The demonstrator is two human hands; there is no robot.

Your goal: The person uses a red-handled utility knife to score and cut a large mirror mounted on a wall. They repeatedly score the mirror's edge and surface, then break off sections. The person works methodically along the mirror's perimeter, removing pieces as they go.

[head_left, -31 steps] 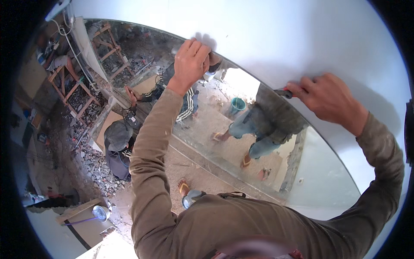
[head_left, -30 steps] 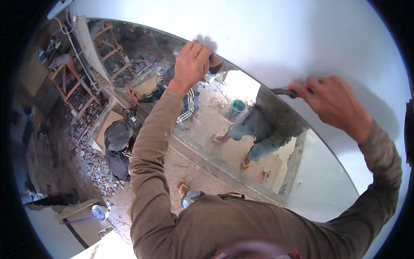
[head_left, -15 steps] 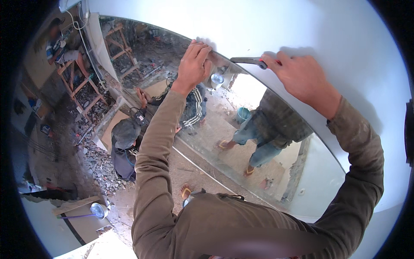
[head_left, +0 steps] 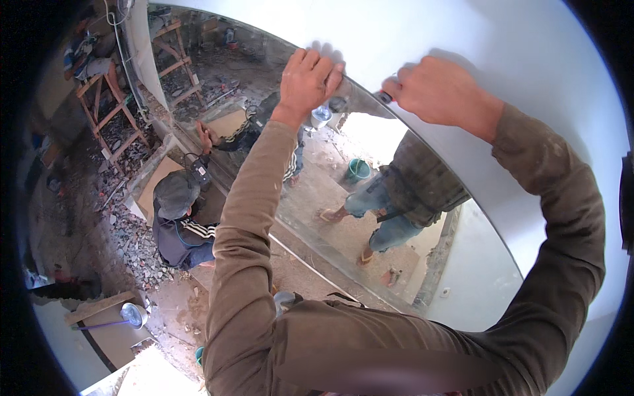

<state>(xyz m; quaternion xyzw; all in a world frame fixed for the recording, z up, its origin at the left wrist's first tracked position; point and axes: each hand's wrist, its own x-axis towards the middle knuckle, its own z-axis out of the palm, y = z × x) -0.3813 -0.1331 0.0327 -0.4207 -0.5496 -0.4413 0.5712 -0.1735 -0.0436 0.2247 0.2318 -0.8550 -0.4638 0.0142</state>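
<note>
A large mirror (head_left: 317,218) with a curved upper edge leans against the white wall. My left hand (head_left: 309,82) is closed over that edge, fingers curled around its top. Just right of it, my right hand (head_left: 439,89) forms a fist against the wall beside the rim. In the fist is a dark metal hand tool (head_left: 385,97), mostly hidden by the fingers; its kind is unclear. A crouching co-worker in a grey cap (head_left: 177,195) is at the mirror's lower left, one raised hand (head_left: 205,137) by its edge.
Broken rubble (head_left: 132,234) covers the floor at left. A wooden trestle (head_left: 112,119) stands beyond, with another person (head_left: 92,59) on it. Cables (head_left: 119,20) run down the wall's corner. A white bucket (head_left: 134,315) sits at lower left.
My right hand has shifted left along the mirror's rim. The tool's long dark end, which pointed left before, now barely shows. My left hand keeps its hold while the whole view has shifted slightly.
</note>
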